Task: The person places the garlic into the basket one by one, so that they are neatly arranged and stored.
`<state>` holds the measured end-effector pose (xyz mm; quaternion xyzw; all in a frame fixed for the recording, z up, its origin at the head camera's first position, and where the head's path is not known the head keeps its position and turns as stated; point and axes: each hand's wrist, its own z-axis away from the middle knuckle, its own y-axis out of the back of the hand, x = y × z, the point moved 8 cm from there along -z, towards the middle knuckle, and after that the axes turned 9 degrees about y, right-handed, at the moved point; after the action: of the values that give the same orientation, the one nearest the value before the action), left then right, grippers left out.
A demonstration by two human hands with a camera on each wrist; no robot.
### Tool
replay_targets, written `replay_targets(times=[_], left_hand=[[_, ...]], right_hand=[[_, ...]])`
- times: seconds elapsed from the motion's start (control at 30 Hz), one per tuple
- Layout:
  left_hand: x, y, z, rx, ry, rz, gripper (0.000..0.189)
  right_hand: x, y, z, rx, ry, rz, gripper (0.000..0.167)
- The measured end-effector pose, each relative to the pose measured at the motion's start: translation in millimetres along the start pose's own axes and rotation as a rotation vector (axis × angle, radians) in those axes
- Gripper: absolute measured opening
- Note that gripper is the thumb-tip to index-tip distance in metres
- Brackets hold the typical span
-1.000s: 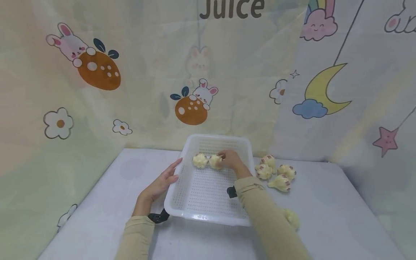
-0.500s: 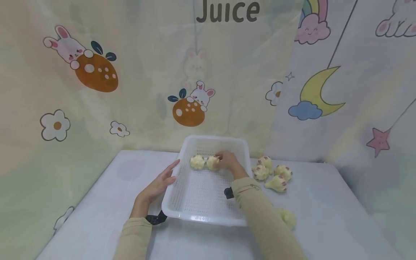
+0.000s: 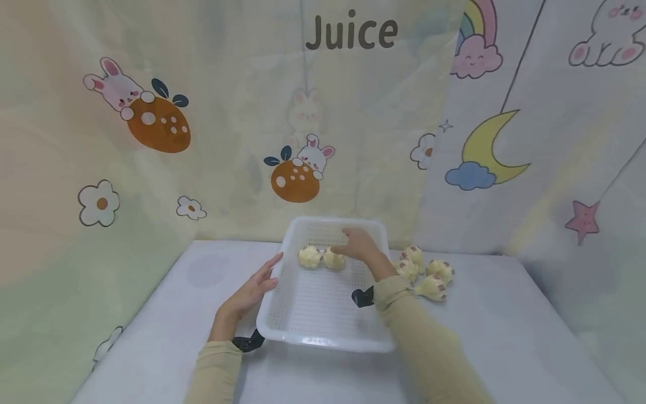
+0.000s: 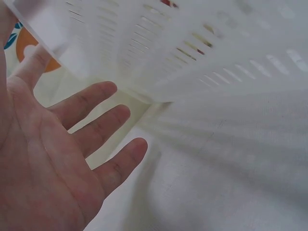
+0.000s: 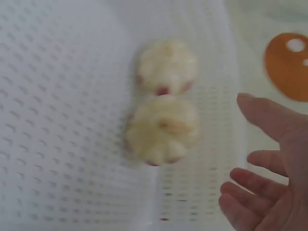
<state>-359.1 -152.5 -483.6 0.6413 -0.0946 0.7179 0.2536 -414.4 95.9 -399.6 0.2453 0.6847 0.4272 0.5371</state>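
Observation:
A white perforated plastic basket (image 3: 328, 340) stands before me. Two pale garlic bulbs with purplish tips lie side by side near its far end, the left bulb (image 3: 309, 257) and the right bulb (image 3: 333, 259). My right hand (image 3: 360, 247) hovers over the right bulb with fingers spread and nothing held. From the right wrist view, that hand (image 5: 269, 192) is apart from both bulbs. Against the basket's left side rests my left hand (image 3: 247, 294), its fingers extended. The left wrist view shows the palm (image 4: 48, 168) facing the slotted wall (image 4: 144, 43), with straight fingers.
Several more garlic bulbs (image 3: 431, 287) lie grouped on the white table (image 3: 504, 336), right of the basket. My right sleeve (image 3: 419, 336) crosses the basket's near right corner. A printed cloth backdrop (image 3: 227, 140) rises behind the table. Black straps (image 3: 363, 297) sit at the wrists.
My right hand has let go of the right bulb and lifted, its fingers opening. The left hand stays at the basket's side. The head view has shifted slightly.

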Motion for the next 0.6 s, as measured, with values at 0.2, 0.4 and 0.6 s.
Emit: replay_targets(times=[0.2, 0.4, 0.6], left_hand=[[-3.5, -0.1, -13.6, -0.008, -0.007, -0.007, 0.059], [-4.7, -4.4, -15.7, -0.033, 0.008, -0.021, 0.06], [-2.5, -2.1, -8.2, -0.036, -0.02, -0.015, 0.061]], right_hand=[[-6, 53, 35.9, 0.032, 0.072, 0.032, 0.063], [11, 94, 107.5, 0.022, 0.079, 0.019, 0.06], [51, 116, 161.0, 0.073, 0.023, -0.047, 0.067]])
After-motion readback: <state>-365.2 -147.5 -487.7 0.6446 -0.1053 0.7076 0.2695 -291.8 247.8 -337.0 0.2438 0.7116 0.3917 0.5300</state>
